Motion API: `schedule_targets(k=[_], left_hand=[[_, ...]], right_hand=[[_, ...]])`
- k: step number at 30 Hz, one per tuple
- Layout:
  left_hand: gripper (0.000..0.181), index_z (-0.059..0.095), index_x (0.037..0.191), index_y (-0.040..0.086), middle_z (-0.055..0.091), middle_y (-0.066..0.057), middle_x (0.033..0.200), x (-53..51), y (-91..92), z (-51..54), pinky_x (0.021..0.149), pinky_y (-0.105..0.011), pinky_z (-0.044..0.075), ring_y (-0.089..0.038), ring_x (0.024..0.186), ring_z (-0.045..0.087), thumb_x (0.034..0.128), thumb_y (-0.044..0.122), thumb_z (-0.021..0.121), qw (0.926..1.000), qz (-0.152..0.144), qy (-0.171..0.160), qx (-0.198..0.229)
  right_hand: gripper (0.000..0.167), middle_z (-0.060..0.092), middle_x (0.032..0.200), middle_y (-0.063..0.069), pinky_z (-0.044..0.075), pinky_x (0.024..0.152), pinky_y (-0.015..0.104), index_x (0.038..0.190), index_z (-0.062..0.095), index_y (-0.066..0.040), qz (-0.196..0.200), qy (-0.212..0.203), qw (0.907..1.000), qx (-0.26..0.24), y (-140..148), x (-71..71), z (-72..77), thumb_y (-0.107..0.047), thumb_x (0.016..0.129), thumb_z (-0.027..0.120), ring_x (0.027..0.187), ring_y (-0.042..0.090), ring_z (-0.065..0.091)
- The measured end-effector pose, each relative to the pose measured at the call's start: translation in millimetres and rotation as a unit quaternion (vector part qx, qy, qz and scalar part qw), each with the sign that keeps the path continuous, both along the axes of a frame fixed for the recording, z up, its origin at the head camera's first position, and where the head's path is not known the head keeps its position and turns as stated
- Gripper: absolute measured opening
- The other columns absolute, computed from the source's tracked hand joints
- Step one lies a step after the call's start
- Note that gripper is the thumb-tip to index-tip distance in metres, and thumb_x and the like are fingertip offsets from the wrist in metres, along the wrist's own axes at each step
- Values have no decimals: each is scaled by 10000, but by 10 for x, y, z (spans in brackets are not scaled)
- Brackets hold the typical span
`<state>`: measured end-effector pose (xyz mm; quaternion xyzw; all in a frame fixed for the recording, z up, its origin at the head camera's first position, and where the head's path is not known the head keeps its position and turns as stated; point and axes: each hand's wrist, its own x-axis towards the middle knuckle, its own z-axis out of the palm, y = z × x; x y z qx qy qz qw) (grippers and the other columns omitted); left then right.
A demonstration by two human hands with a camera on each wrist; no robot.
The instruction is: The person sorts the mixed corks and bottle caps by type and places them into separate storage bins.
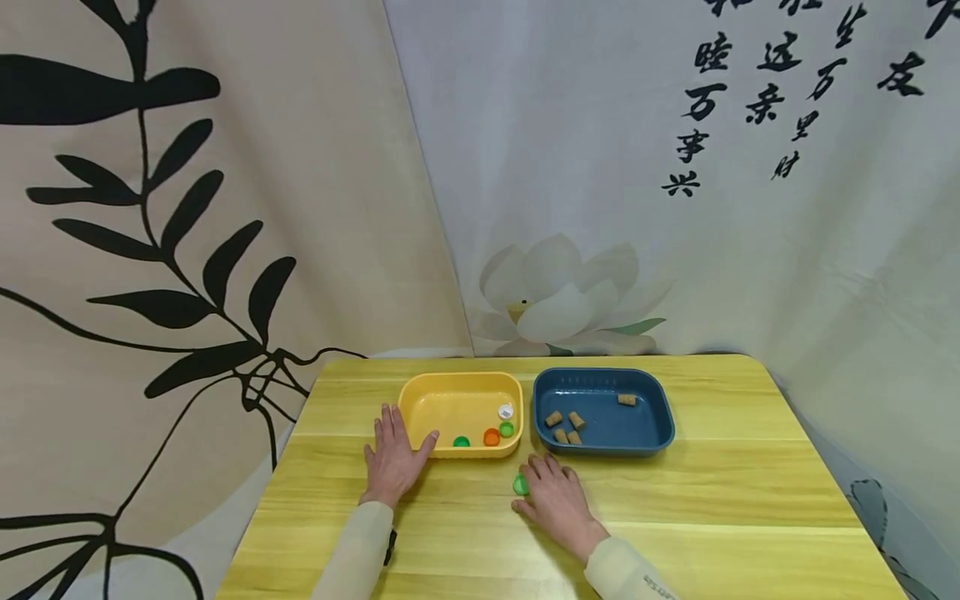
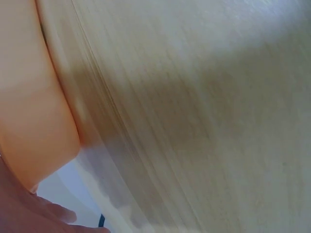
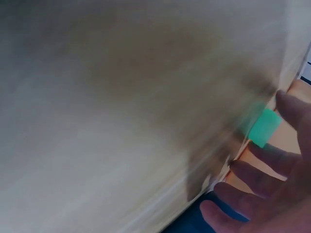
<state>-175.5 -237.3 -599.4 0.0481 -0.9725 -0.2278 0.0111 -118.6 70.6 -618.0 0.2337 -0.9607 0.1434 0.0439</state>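
Observation:
My left hand (image 1: 395, 458) lies at the front left corner of a yellow tray (image 1: 459, 382), fingers straight along its side and thumb by the front rim. The left wrist view shows the tray's wall (image 2: 34, 97) and part of that hand. On the table in front of the trays is a green bottle cap (image 1: 521, 484). Around it, my right hand (image 1: 555, 502) has thumb and index finger on either side. The right wrist view shows the cap (image 3: 264, 127) between them, with a small gap at the thumb; whether the index finger touches it I cannot tell.
Inside the yellow tray are two green caps (image 1: 461, 442) (image 1: 507, 429), an orange cap (image 1: 491, 437) and a white cap (image 1: 506, 412). A blue tray (image 1: 603, 377) with several corks (image 1: 627, 400) stands just to its right. A curtain (image 1: 337, 208) hangs behind the wooden table (image 1: 720, 500).

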Motion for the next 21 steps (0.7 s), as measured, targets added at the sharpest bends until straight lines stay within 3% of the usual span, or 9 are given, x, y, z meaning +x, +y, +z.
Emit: schedule_targets(k=[3, 6, 14, 21], left_hand=[[1130, 26, 1639, -37, -33, -225, 1718, -4, 1, -10, 1109, -814, 135, -493, 1551, 65, 965, 788, 402, 10000, -11, -1, -29], [1127, 35, 1637, -43, -20, -230, 1717, -2, 7, -14, 1106, -814, 145, -495, 1549, 75, 967, 783, 406, 10000, -6, 20, -43], [1120, 56, 1633, -56, -11, -240, 1714, 0, 20, -6, 1103, -816, 151, -510, 1542, 86, 970, 766, 430, 10000, 15, 81, -40], [1118, 18, 1633, -51, -53, -223, 1716, 1, 15, -13, 1110, -810, 142, -498, 1549, 58, 977, 766, 409, 10000, -13, 5, -27]], right_hand=[[442, 631, 1352, 149, 521, 926, 609, 1184, 711, -117, 78, 404, 9991, 31, -1, 12, -22, -409, 875, 832, 1259, 433, 584], [392, 651, 1313, 124, 533, 911, 603, 1127, 722, -136, 149, 666, 9977, -18, 0, 30, -21, -374, 849, 862, 1234, 424, 602], [403, 653, 1349, 128, 528, 945, 600, 1178, 710, -139, 156, 755, 9970, -110, -11, 86, 84, -371, 874, 837, 1244, 426, 610], [424, 644, 1355, 160, 510, 981, 609, 1217, 703, -120, 179, 840, 9947, -571, -23, 100, 248, -335, 879, 842, 1261, 434, 598]])
